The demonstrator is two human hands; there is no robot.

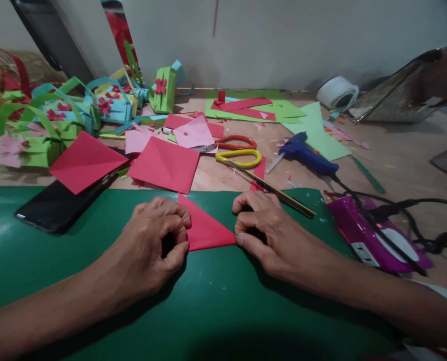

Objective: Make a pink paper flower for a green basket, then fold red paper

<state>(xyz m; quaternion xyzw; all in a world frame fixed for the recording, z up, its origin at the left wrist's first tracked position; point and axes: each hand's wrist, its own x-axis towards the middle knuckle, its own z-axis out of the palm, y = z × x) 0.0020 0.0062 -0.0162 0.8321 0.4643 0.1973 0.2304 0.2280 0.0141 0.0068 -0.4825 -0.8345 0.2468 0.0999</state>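
A red paper folded into a triangle (207, 228) lies on the green mat (208, 311), its long straight edge toward me. My left hand (157, 238) pinches its left part between thumb and fingers and hides that end. At the right tip, my right hand (263, 233) grips the corner with thumb and forefinger. Just beyond the mat's far edge lies a red paper square (165, 164) with crease lines. Another red square (86, 161) rests partly on a black phone (57, 205) at the left.
Scissors with red and yellow handles (239, 158) and a gold-and-black pen (283, 195) lie beyond my hands. A blue glue gun (308, 154) and purple power strip (377, 233) with cables are at right. Small paper baskets (112, 108) crowd the back left; green sheets (291, 111) lie behind.
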